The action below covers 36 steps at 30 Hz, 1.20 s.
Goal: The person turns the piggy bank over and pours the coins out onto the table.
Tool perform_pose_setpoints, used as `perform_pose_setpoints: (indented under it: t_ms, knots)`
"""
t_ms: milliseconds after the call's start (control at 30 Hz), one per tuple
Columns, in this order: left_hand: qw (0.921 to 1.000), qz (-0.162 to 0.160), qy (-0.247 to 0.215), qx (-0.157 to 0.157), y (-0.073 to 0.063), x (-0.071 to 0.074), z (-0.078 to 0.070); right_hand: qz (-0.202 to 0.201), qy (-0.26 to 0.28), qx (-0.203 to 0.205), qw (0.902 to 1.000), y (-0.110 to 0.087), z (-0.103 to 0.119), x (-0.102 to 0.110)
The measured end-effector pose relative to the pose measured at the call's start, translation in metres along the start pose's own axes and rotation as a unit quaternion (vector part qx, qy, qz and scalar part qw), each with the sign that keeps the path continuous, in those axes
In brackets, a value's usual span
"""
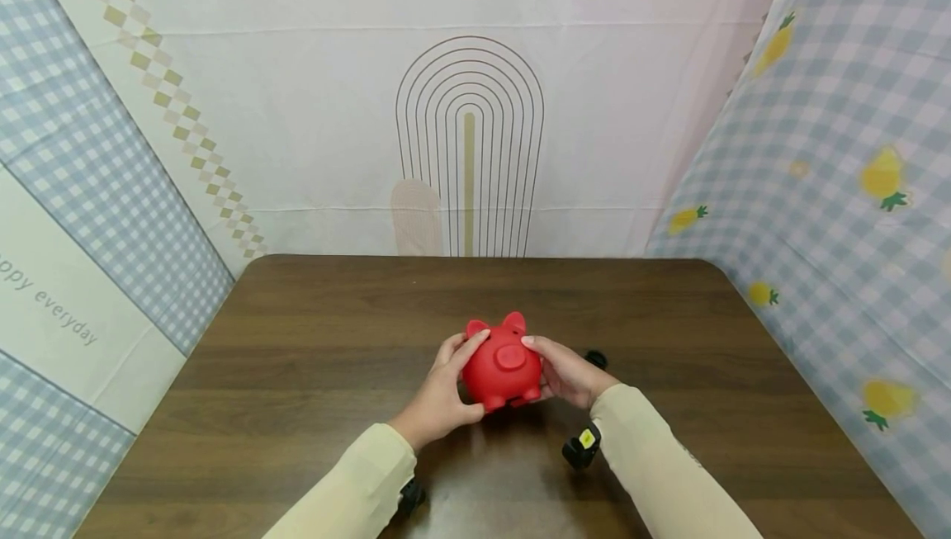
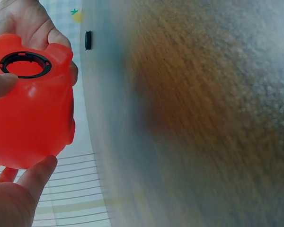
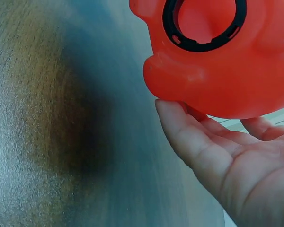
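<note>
A red piggy bank [image 1: 501, 370] with ears and a round snout is held between both hands, its snout facing the head camera. My left hand [image 1: 442, 394] grips its left side, fingers on the upper part and thumb low near a foot. On the other side my right hand [image 1: 568, 370] holds it, thumb beside the snout and fingers beneath. Both wrist views show its underside, where a black ring [image 2: 46, 71] surrounds a round uncovered hole. A small black piece [image 1: 596, 359] lies on the table just beyond the right hand.
The brown wooden table [image 1: 319, 333] extends around the hands. Patterned cloth hangs behind it and along both sides. A black wrist device [image 1: 582, 446] sits at the right wrist, and another one [image 1: 411, 496] shows under the left sleeve.
</note>
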<state>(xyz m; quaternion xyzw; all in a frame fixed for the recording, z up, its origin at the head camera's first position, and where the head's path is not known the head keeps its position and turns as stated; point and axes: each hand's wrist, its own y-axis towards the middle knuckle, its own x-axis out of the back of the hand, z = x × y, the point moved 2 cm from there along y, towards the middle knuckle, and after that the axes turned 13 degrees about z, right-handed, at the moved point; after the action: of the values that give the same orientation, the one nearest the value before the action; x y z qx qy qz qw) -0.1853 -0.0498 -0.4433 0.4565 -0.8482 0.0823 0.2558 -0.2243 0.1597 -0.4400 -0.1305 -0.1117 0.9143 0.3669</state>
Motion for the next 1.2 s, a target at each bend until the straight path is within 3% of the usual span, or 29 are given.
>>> perform_pose_setpoints:
  t_ms: [233,433,633,833,1000,1200]
  knots:
    - [0.9997,-0.004,-0.023,-0.011,0.000,0.001,0.002,-0.010,-0.001,0.012,0.9999,0.000,-0.001,-0.001]
    - [0.9980,-0.029,-0.044,-0.033,-0.001,0.002,0.005,-0.024,0.001,0.024,0.9994,0.000,-0.002,-0.001]
    - [0.9950,-0.034,-0.092,-0.015,0.000,0.005,0.011,-0.041,0.004,0.045,0.9981,-0.001,-0.004,-0.001]
    - [0.9775,-0.016,-0.206,0.041,0.002,0.011,0.016,-0.078,0.007,0.058,0.9952,-0.004,-0.001,-0.002]
    - [0.9663,-0.001,-0.241,0.089,0.002,0.014,0.014,-0.091,0.009,0.064,0.9938,-0.003,-0.002,-0.002]
    - [0.9484,0.030,-0.295,0.111,0.006,0.014,0.010,-0.108,0.004,0.071,0.9916,-0.003,-0.002,-0.006]
